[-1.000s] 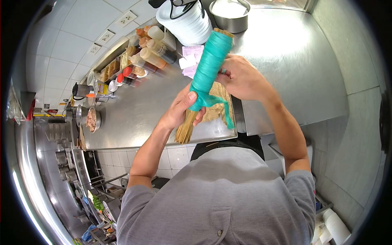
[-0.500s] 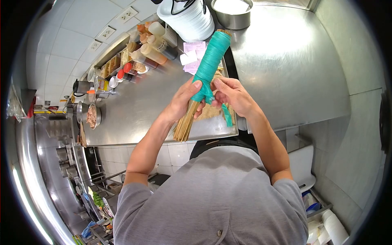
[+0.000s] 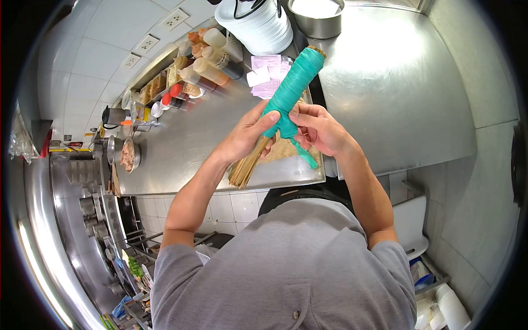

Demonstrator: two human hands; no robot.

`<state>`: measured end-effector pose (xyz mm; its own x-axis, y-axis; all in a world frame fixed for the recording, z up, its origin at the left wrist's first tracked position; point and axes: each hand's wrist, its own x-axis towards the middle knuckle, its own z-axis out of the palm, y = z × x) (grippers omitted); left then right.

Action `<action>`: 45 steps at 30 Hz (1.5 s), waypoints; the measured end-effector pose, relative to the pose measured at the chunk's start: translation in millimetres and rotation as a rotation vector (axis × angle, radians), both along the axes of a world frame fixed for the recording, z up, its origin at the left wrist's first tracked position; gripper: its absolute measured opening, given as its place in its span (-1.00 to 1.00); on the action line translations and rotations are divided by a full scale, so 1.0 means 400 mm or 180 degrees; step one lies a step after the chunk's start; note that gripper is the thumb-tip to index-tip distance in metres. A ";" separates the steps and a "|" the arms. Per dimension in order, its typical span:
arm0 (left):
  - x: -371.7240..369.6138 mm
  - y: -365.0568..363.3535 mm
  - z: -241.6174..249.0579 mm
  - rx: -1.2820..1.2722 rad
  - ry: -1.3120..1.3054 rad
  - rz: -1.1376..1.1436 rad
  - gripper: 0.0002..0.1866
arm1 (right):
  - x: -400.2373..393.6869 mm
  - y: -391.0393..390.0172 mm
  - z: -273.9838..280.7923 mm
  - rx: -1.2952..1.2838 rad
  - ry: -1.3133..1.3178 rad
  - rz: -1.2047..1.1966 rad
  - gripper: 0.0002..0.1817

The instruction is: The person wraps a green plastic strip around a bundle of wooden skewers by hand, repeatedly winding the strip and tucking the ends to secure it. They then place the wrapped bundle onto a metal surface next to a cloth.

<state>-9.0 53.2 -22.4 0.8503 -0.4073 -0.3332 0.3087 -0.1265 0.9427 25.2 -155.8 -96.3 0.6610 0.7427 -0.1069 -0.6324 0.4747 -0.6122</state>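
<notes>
A bundle of thin sticks [image 3: 246,168], bound along its upper part by a green wrap [image 3: 297,82], is held slanted above the desk [image 3: 176,157], partly over a tray [image 3: 283,174] in which a tan, crumbly layer [image 3: 289,151] is spread. Compared with half a second ago, its top has been tipped further toward the right, and the loose green tail [image 3: 305,157] is now seen slanting down from the wrap's lower end. The bundle is gripped by the left hand [image 3: 245,135], its thumb pressed on the wrap and its fingers curled behind. The right hand [image 3: 324,132] is set against the wrap's lower end, thumb touching it and fingers bent; whether the band is pinched cannot be told. Pink papers [image 3: 267,77] are seen beyond, near stacked white plates [image 3: 258,33] and a metal pot [image 3: 319,22]. The tray's front edge is placed close to the torso; open steel is left on both sides.
</notes>
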 end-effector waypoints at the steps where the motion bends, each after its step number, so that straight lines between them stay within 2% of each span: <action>1: 0.000 0.001 0.004 0.0049 -0.0019 0.0029 -0.40 | 0.003 0.000 -0.010 -0.0085 -0.0104 0.0040 -0.84; 2: 0.001 -0.001 0.010 0.0099 -0.0040 0.0057 -0.40 | 0.005 0.003 -0.015 -0.0169 -0.0210 0.0077 -0.84; 5: 0.008 0.008 0.018 0.0250 -0.0185 0.0068 -0.39 | 0.005 -0.007 0.035 -0.1033 -0.1295 0.0010 -0.82; 8: 0.011 0.017 0.042 0.0465 -0.0356 0.0065 -0.38 | 0.004 0.020 0.051 -0.0879 -0.2118 -0.0777 -0.68; 11: 0.013 0.017 0.070 0.0751 -0.0583 0.0128 -0.35 | -0.003 0.017 0.091 -0.0648 -0.1919 -0.0747 -0.67; 14: 0.015 0.026 0.088 0.0985 -0.0815 0.0118 -0.32 | 0.015 0.013 0.107 -0.0634 -0.1677 -0.0278 -0.61; 17: 0.021 0.033 0.118 0.1347 -0.0939 0.0086 -0.29 | 0.026 0.032 0.096 -0.0360 -0.1340 -0.0159 -0.59; 20: 0.022 0.034 0.155 0.1616 -0.0996 0.0078 -0.26 | 0.030 0.031 0.123 0.0127 -0.0936 0.0278 -0.72; 23: 0.025 0.037 0.162 0.1763 -0.1463 0.0075 -0.23 | 0.025 0.044 0.150 0.0663 -0.0263 0.0500 -0.79; 26: 0.030 0.038 0.173 0.1764 -0.1694 0.0075 -0.21 | 0.018 0.057 0.159 0.1253 0.0518 0.0500 -0.76; 32: 0.041 0.042 0.184 0.1786 -0.2018 -0.0049 -0.27 | 0.024 0.074 0.114 0.1012 0.0018 0.0408 -0.85; 35: 0.032 0.030 0.217 0.1960 -0.1945 -0.0056 -0.23 | 0.016 0.059 0.158 0.0293 -0.0340 0.0020 -0.87; 38: 0.030 0.028 0.224 0.2087 -0.2059 -0.0025 -0.23 | 0.021 0.082 0.145 -0.0001 -0.1801 -0.1100 -0.90; 41: 0.040 0.039 0.213 0.2212 -0.2266 -0.0038 -0.26 | 0.010 0.041 0.203 -0.0480 -0.1602 -0.0836 -0.83; 45: 0.043 0.032 0.223 0.2206 -0.2419 -0.0071 -0.28 | 0.024 0.022 0.228 -0.1008 -0.1910 -0.0756 -0.73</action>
<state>8.3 65.9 66.6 0.9293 -0.3486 0.1220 -0.3480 -0.7156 0.6057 34.6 -146.9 -5.1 0.8132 0.5652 0.1390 -0.0453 0.2996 -0.9530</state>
